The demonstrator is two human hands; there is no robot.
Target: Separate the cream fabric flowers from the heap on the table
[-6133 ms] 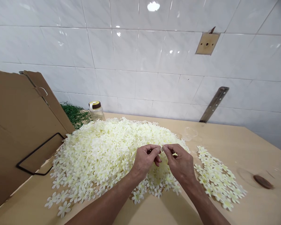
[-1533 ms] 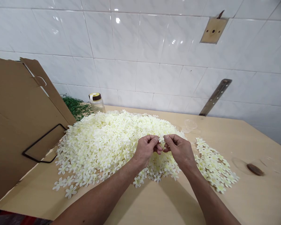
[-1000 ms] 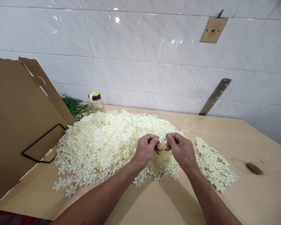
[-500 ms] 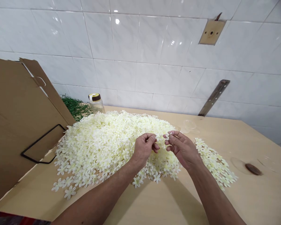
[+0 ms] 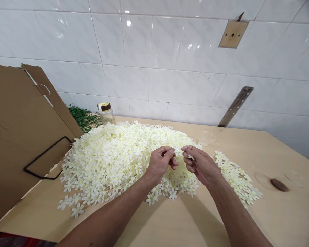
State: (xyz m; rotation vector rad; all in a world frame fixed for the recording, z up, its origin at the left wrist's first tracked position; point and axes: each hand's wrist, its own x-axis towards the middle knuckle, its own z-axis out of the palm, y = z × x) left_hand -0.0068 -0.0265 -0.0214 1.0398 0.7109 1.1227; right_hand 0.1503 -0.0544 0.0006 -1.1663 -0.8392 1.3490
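Observation:
My left hand (image 5: pixel 161 163) is closed in a pinch, with a small white artificial flower (image 5: pixel 178 151) at its thumb and fingertip. Just to the right, my right hand (image 5: pixel 201 164) has its fingertips brought close to that flower. A bit of white petal (image 5: pixel 191 157) shows among the curled fingers of my right hand; the rest is hidden. Both hands hover over the front right of a large heap of pale yellow-white flowers (image 5: pixel 113 154). A smaller spread of the same flowers (image 5: pixel 235 178) lies on the table (image 5: pixel 278 219), beyond my right wrist.
A cardboard box (image 5: pixel 23 137) with a black wire handle (image 5: pixel 31 169) stands at the left. Behind the heap are green plastic foliage (image 5: pixel 83 118) and a jar (image 5: pixel 106 115). A brown oval object (image 5: pixel 279 185) lies at right; a metal bracket (image 5: pixel 235 107) meets the tiled wall.
My right hand has turned slightly and its fingertips have moved down a little. The flower piece in it sits lower among the fingers, and the left hand's flower shows more clearly.

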